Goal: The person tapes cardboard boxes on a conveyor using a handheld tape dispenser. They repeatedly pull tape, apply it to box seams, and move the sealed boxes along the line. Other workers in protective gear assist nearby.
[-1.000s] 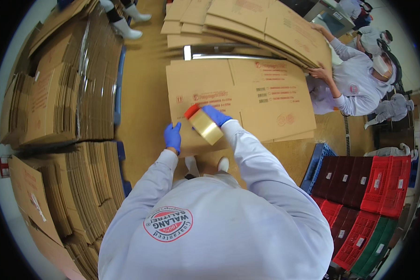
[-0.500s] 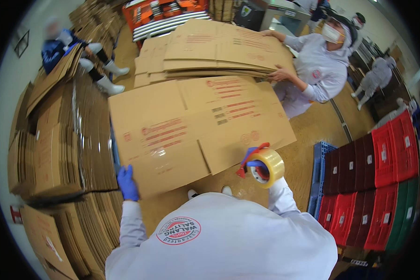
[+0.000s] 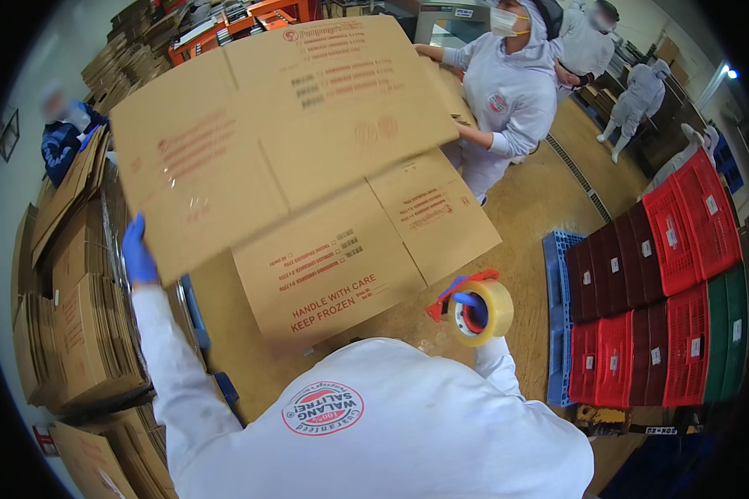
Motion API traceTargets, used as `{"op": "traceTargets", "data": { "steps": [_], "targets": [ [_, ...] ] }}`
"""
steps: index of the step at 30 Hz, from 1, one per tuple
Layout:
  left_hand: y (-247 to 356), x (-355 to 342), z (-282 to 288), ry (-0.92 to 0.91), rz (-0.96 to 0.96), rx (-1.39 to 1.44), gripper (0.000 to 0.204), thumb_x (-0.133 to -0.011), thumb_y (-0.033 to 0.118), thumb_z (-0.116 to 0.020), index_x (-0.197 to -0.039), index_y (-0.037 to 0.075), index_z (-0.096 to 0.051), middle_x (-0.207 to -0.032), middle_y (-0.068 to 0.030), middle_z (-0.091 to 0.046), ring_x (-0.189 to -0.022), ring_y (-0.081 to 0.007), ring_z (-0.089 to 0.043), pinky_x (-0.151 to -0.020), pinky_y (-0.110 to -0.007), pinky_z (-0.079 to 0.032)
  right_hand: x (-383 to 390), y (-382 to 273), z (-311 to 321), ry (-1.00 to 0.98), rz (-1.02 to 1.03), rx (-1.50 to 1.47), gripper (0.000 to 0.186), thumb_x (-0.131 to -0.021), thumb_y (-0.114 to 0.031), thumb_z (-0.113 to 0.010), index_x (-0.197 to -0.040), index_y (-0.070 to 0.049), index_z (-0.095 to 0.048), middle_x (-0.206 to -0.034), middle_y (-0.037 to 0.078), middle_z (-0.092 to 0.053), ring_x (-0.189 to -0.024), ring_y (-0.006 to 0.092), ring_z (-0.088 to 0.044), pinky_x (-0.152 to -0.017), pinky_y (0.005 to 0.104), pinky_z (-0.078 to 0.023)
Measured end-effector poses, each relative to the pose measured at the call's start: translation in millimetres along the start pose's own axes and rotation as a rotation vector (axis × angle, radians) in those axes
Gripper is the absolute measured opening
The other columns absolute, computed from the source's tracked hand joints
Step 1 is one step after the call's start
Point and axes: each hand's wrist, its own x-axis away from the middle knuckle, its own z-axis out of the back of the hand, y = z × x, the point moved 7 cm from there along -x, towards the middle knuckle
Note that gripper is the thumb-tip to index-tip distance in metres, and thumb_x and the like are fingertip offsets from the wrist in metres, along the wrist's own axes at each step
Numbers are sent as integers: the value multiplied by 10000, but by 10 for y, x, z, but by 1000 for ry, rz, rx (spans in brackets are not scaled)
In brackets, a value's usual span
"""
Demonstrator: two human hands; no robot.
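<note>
My blue-gloved left hand is closed on the lower left edge of a large flattened carton, raised and tilted over the others. A second flat carton lies exposed below it. My right hand, gloved in blue, holds a red tape dispenser with a wide roll of clear tape, just beyond that lower carton's near edge. A co-worker in a white hooded top and mask stands at the upper right, hands at the cartons; what they grip is partly hidden by the raised one.
Stacked flat cartons line the left, where a person in blue sits. On the right, red, maroon and green crates stand on a blue pallet. Behind are an orange roller rack and other white-clad people.
My left hand has risen and moved left, lifting the top carton up and away and uncovering the one beneath. My right hand has moved right with the tape dispenser since a second ago.
</note>
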Motion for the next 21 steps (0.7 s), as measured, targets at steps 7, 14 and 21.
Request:
{"op": "traceTargets", "data": {
  "steps": [7,14,21],
  "targets": [
    [-50,-2331,-565,282,-272,-1217,793,-855,460,-626,-1421,-15,-337,-1471,-251,-343,-1361,-355,-349,-1086,-384,-309,180,206,-434,-83,-259,-254,109,-789,-115,-725,-852,-64,-651,-872,28,-625,-818,162,-592,-723,298,-465],
    [-1638,-453,-882,-348,-339,-1264,827,-823,337,-688,-1478,65,-261,-1536,-164,-255,-1430,-305,-228,-1127,-526,-193,532,430,-587,320,-184,18,199,-805,-110,-734,-977,-65,-644,-925,32,-635,-837,158,-598,-792,298,-476],
    [-2590,2015,-205,-552,155,-1463,1142,-690,479,-769,-1514,58,-100,-1586,-163,-31,-1458,-364,-55,-1121,-627,-84,-505,400,-2271,-301,-133,-291,190,-879,-127,-667,-1051,-56,-631,-937,66,-656,-879,166,-639,-727,281,-527]
  ]
}}
